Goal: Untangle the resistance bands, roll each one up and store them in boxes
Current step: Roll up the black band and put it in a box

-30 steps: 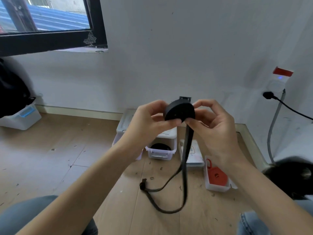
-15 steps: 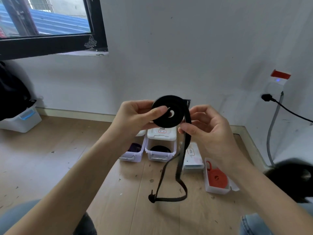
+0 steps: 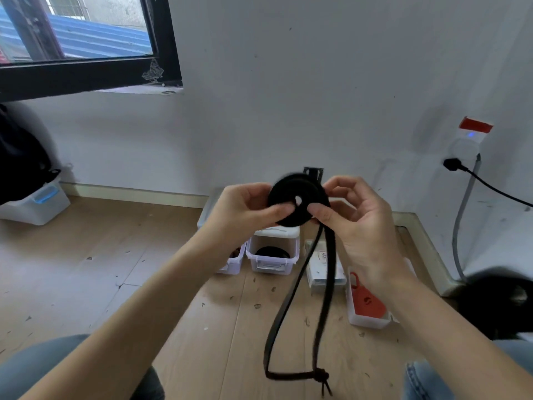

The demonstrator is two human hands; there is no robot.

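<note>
Two hands hold one black band [image 3: 298, 199], mostly wound into a coil, in the air above a wooden floor [image 3: 86, 269]. The left hand [image 3: 245, 209] pinches the coil's near face; the right hand [image 3: 356, 217] pinches its right edge. Two loose strands hang down to a knotted end just off the floor. Three open boxes stand near the wall: one partly hidden behind the left wrist, one [image 3: 272, 251] holding a black roll, one [image 3: 369, 301] holding a red roll. Bare floor lies open to the left.
</note>
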